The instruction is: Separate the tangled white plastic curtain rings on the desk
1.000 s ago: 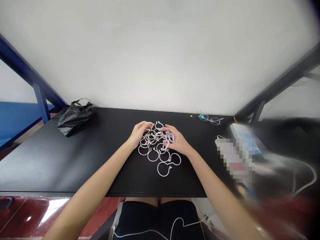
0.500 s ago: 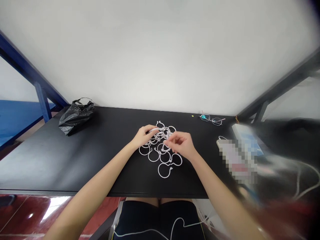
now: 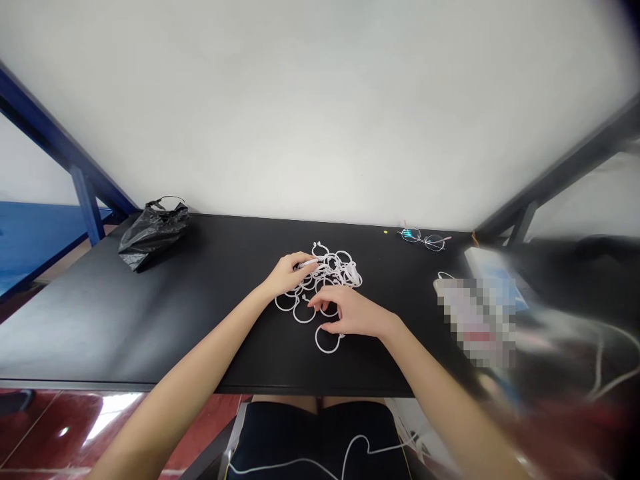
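A heap of white plastic curtain rings (image 3: pixel 331 265) lies on the black table, most with small knobs at their open ends. At the heap's left side, my left hand (image 3: pixel 290 272) is closed, pinching a white curtain ring (image 3: pixel 309 263) between thumb and fingers. My right hand (image 3: pixel 354 311) hovers over the near part of the heap, thumb and fingers apart, covering some rings. Its thumb tip is at the top of a separate ring (image 3: pixel 327 351) nearest to me; whether they touch I cannot tell. Another ring (image 3: pixel 303 321) lies just left of the right fingertips.
A black plastic bag (image 3: pixel 155 235) sits at the table's back left. Eyeglasses (image 3: pixel 423 239) lie at the back right, with a blurred-out phone-like object (image 3: pixel 473 320) and a pale blue-white box (image 3: pixel 500 280) nearer the right edge. A white cable (image 3: pixel 285 463) crosses my lap.
My right hand has come toward me from the heap's right side, and its fingers have spread. Rings now lie bunched at the heap's right edge. My left hand has stayed nearly still.
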Motion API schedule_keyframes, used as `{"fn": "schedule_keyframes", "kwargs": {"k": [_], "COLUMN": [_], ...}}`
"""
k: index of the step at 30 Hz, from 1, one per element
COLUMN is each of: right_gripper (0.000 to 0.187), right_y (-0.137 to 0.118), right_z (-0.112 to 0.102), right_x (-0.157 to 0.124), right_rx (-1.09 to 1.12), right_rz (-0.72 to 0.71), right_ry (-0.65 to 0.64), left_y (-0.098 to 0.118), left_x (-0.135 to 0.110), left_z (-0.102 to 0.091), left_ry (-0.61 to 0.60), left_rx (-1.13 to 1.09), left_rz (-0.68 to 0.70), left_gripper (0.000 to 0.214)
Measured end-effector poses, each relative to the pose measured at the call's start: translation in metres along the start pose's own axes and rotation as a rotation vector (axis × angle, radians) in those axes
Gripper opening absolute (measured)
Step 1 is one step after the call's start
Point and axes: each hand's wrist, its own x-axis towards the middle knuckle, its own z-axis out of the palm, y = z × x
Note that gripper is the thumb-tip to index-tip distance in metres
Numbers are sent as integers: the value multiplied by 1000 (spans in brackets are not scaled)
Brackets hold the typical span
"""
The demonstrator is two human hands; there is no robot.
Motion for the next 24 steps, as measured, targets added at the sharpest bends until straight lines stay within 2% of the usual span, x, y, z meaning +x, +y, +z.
{"fn": "schedule_keyframes", "kwargs": {"k": [6, 14, 18, 24], "right_gripper": [27, 33, 29, 22], "right_y": [6, 12, 17, 21], "right_z": [10, 19, 22, 21], "right_x": [5, 8, 10, 17], "right_rx": [-147, -315, -263, -57], "right_rz": [-33, -98, -151, -174], "right_ry": [154, 268, 388, 719], "left_y": [1, 4, 3, -1], "left_x": [0, -1, -1, -2], "left_z": [0, 0, 1, 1], "left_ry": [11, 14, 7, 20], "left_rx": [-3, -3, 12, 20], "left_rz": [7, -6, 0, 26], "left_gripper": [35, 33, 33, 30]}}
